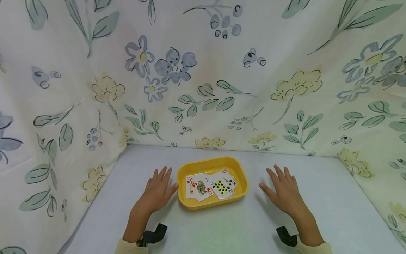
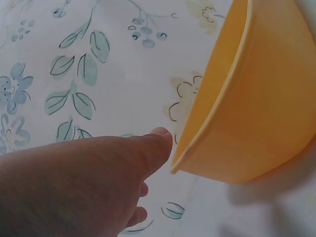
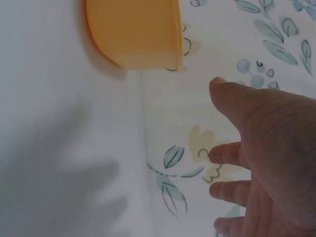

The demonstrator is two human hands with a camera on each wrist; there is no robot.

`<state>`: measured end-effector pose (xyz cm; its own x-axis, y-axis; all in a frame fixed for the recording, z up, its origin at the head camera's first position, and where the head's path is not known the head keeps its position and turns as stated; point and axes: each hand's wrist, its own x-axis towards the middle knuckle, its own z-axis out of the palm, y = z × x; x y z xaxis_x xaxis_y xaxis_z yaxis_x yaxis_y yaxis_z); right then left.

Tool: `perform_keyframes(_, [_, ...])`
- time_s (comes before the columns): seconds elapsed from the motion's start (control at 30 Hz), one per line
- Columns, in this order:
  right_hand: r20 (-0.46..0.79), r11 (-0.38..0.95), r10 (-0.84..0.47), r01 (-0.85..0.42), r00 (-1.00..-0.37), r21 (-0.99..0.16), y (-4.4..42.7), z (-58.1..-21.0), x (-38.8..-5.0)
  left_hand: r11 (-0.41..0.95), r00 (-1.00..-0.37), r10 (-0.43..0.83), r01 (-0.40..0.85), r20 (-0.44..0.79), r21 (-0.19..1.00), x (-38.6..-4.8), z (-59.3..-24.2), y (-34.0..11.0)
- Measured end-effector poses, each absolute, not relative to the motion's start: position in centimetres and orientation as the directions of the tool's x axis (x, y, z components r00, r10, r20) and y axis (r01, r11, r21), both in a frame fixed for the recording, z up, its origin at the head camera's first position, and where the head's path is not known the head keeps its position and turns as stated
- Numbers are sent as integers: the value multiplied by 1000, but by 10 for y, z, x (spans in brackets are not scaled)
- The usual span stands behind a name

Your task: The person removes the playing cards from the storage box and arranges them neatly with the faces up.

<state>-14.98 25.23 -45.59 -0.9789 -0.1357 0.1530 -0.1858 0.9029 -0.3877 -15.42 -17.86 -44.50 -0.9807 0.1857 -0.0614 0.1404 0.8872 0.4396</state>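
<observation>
A yellow tray [image 1: 211, 206] with rounded corners sits on the white table, holding several playing cards [image 1: 203, 187] that overlap face up. My left hand [image 1: 158, 192] is at the tray's left side with fingers extended; its thumb tip is close to the rim, and I cannot tell if it touches. In the left wrist view that thumb [image 2: 155, 148] points at the tray's edge [image 2: 212, 113]. My right hand [image 1: 282, 190] hovers apart from the tray's right side, fingers spread and holding nothing. The right wrist view shows a gap between the right thumb [image 3: 229, 98] and the tray [image 3: 138, 34].
A white tabletop [image 1: 215, 233] lies under the tray and hands. Floral cloth [image 1: 203, 106] hangs behind the table and along both sides. Black wrist devices are strapped to the left wrist [image 1: 155, 234] and the right wrist [image 1: 287, 236].
</observation>
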Motion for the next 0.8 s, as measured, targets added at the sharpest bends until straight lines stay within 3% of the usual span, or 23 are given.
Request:
perform_keyframes(0.23, [160,898,-145,-198,-976,-393,252,-453,-150,872,-977,205,152,-65,465,-155,-446,-177])
perform_keyframes(0.5, [286,868,-175,-284,-942,-408,243,-453,-151,837,-962,264,192,-71,513,-155,-448,-169])
perform_keyframes(0.8, [315,839,-74,-230,-946,-493,213,-450,-150,842,-957,274,189,-98,505,-153,-449,-163])
